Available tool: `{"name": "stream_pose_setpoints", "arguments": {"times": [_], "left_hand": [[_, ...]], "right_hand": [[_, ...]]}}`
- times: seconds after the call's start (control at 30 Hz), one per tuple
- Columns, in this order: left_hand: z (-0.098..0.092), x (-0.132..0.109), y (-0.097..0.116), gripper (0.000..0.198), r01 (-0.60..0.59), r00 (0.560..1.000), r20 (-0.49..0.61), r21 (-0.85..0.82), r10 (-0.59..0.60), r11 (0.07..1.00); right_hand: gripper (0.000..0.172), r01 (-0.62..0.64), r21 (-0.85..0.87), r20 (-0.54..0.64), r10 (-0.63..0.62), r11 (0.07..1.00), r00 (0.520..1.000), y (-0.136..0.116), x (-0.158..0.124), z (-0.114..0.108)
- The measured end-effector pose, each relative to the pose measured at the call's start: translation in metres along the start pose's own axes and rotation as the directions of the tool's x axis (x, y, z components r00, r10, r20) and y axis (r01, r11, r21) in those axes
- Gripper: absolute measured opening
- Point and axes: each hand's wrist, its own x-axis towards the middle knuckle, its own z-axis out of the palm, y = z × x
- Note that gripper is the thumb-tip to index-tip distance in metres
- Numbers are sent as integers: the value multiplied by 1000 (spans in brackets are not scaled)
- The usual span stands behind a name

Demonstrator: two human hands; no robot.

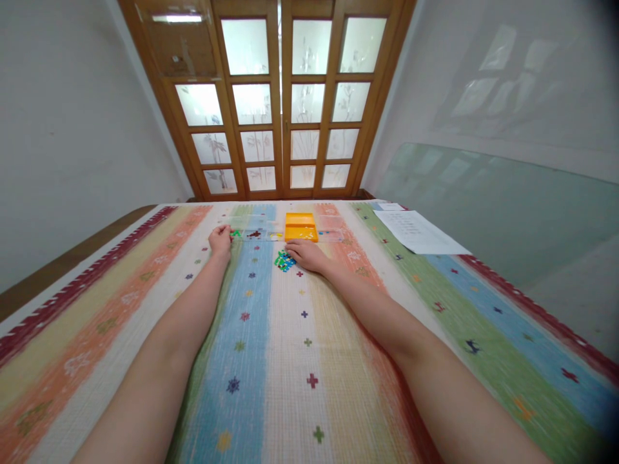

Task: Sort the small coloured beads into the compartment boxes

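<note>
My left hand (221, 240) rests at the left end of a row of clear plastic boxes, its fingers pinched together; anything between them is too small to make out. Beside it, small green pieces (236, 234) lie in one box, with dark red pieces (254, 234) and yellow pieces (275, 236) in the boxes further right. My right hand (305, 254) lies low over the table, fingers extended to the edge of a loose pile of small blue, green and other coloured pieces (284, 261). Just behind it stands an open yellow case (300, 219) with small pale pieces inside.
Another clear box (333, 236) with a few blue pieces sits right of the yellow case. White paper sheets (418, 231) lie at the right back. A striped cloth (290, 361) covers the table. Beyond its far edge stand wooden glass-paned doors (285, 129).
</note>
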Motion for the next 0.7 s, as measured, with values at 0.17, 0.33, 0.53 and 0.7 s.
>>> {"name": "stream_pose_setpoints", "arguments": {"times": [0.17, 0.33, 0.53, 0.7], "left_hand": [[-1, -6, 4, 27, 25, 999, 21, 12, -25, 1000], [-1, -9, 10, 49, 57, 998, 25, 32, -58, 998], [0, -6, 3, 60, 47, 997, 67, 26, -49, 999], [0, -4, -3, 60, 2, 996, 86, 55, -6, 998]], "right_hand": [[38, -11, 10, 19, 11, 1000, 1000, -7, -1, -5], [39, -14, 12, 25, 14, 1000, 1000, -10, -1, -5], [39, -30, 4, 18, 30, 1000, 999, -8, 1, -3], [39, -25, 1, -18, 25, 1000, 1000, -8, 0, -1]]}}
